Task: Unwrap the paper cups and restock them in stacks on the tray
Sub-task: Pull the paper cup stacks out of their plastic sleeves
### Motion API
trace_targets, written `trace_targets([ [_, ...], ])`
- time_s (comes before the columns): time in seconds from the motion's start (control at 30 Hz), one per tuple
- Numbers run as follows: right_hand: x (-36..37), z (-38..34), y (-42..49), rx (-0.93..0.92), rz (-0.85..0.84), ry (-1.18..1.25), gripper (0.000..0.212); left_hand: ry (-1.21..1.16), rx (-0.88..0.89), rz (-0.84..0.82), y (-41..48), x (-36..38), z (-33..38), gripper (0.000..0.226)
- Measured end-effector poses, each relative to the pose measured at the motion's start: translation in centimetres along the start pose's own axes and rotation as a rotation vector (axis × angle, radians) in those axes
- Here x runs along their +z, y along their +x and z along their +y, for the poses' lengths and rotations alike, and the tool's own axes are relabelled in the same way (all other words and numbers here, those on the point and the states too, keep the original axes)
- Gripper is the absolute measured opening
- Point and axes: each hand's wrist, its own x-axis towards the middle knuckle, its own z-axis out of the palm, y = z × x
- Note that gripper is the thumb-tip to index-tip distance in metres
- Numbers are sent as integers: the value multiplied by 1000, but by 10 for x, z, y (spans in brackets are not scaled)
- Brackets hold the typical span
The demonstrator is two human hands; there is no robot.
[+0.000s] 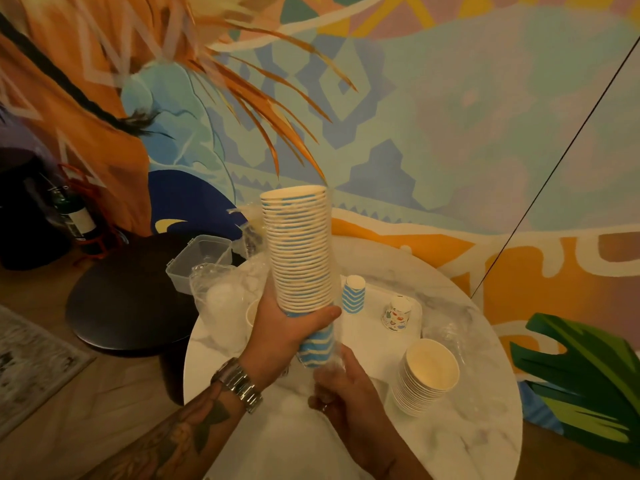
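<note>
A tall stack of blue-and-white paper cups [299, 251] stands upright in the air over the round marble table, rims up. My left hand [287, 332] grips it near the bottom. My right hand [341, 386] pinches the clear plastic wrap [327, 358] bunched around the stack's lower end. On the white tray [375, 318] behind stand an upside-down blue zigzag cup [353, 294] and an upside-down multicoloured cup [397, 313]. A stack of plain white cups [427, 375] lies tilted on the table to the right.
Crumpled clear plastic [221, 292] and a clear plastic box [199, 259] sit at the table's left, over a dark round table [128, 303]. A bottle [74, 213] stands far left. A painted wall is close behind; a green leaf cutout [581, 379] leans at the right.
</note>
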Motion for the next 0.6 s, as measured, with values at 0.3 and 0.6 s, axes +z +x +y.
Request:
trace_targets([
  [0.3,9,1,0,16,-56,305,58,-178,-16,-89,2,-15,10,58],
  [0.6,16,2,8,-101,-143,369,57,-142,5,-102,3,-20,16,74],
])
